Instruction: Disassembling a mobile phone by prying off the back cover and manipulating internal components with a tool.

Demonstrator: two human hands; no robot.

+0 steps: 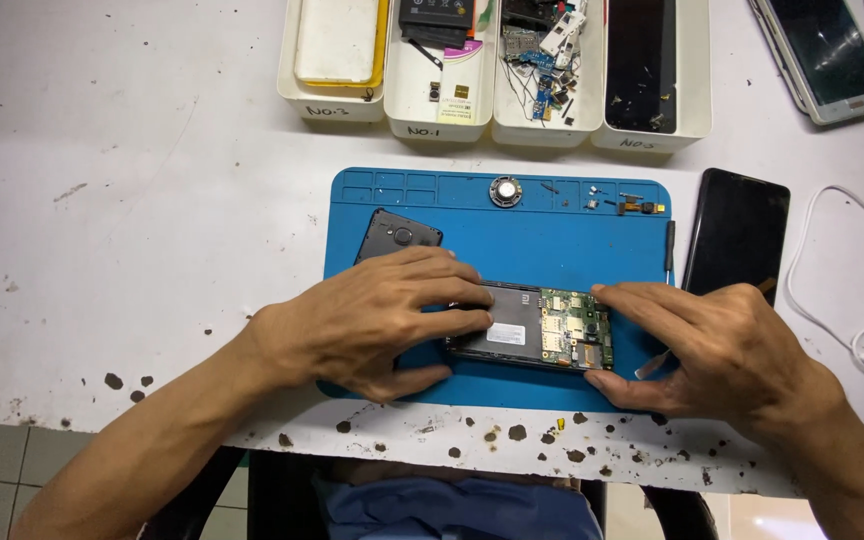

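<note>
I see open blue mat [552,245] behind the opened phone [532,335], so a hand could pass there. The black back cover [397,235] blocks the left corner. A black phone [737,235] and a thin tool, I think, crowd the right edge. Four white trays [492,125] wall off the back.

Blue mat [572,240] on a white desk [132,200] speckled with dark spots. The opened phone [532,330] shows a black battery beside a green, gold-flecked board; the back cover [397,235] looks dark grey.
</note>
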